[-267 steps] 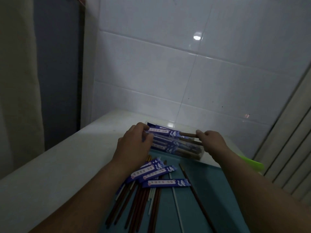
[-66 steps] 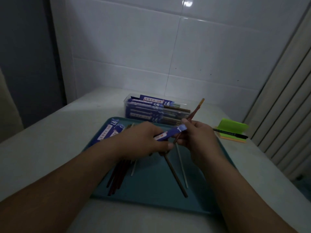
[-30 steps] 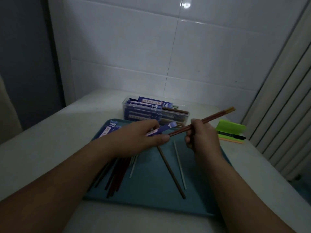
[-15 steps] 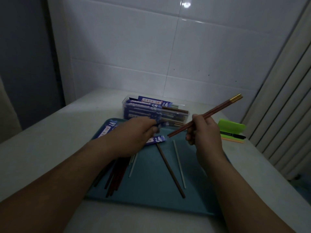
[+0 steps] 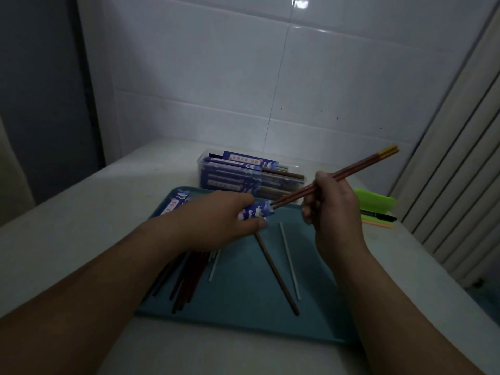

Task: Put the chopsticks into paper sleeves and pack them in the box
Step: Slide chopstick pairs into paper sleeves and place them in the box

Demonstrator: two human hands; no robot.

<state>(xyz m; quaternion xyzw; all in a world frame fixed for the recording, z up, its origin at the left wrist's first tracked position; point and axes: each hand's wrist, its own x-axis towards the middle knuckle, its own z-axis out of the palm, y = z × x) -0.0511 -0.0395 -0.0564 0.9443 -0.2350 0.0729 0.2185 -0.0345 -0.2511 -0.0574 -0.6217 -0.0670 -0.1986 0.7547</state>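
My left hand (image 5: pixel 216 220) curls around a blue paper sleeve (image 5: pixel 257 211) just above the far half of the teal tray (image 5: pixel 243 307), with the sleeve's open mouth turned toward my right. My right hand (image 5: pixel 332 209) pinches a pair of red-brown chopsticks (image 5: pixel 359 167) near the middle. Their gold-capped ends angle up and away past the tray's far right corner. The tips sit right at the sleeve's mouth, barely inside as far as I can tell, so this pair is only starting to go in.

Just behind the tray's far edge stands the clear plastic box (image 5: pixel 201 171), stacked with sleeved pairs (image 5: pixel 243 163) nearly to its rim. I'd say a good share is done, but not all. A bundle of dark chopsticks (image 5: pixel 186 274) lies on the tray's left side. A brown chopstick (image 5: pixel 276 272) and a white chopstick (image 5: pixel 289 261) slant across its middle, and spare sleeves (image 5: pixel 176 204) wait at its far left corner. Those need sleeving and packing once this pair is pushed home and laid in the box.
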